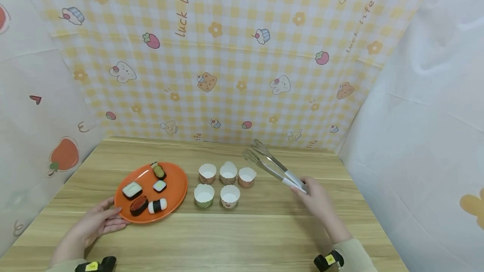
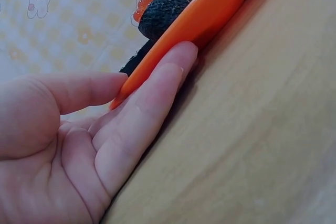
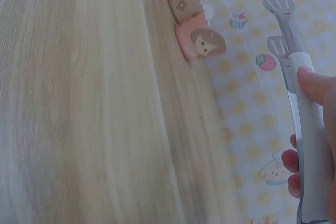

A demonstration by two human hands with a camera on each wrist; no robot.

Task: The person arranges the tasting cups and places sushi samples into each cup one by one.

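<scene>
My left hand (image 1: 96, 221) pinches the near left rim of an orange oval plate (image 1: 174, 188), thumb on top and fingers underneath, as the left wrist view shows up close. Several sushi pieces lie on the plate, among them a dark roll topped with red roe (image 1: 139, 205) and a white piece with a black band (image 1: 157, 205). On the right, my right hand (image 1: 315, 198) grips metal tongs (image 1: 277, 167) by their white handles. The slotted tong heads point up and to the left, slightly apart, with nothing between them.
Several small paper baking cups stand in two rows mid-table, including a green one (image 1: 204, 195) and a pinkish one (image 1: 247, 177). The wooden table (image 1: 211, 242) ends at a yellow checked cloth (image 1: 227, 58) behind. White cloth (image 1: 423, 146) hangs at both sides.
</scene>
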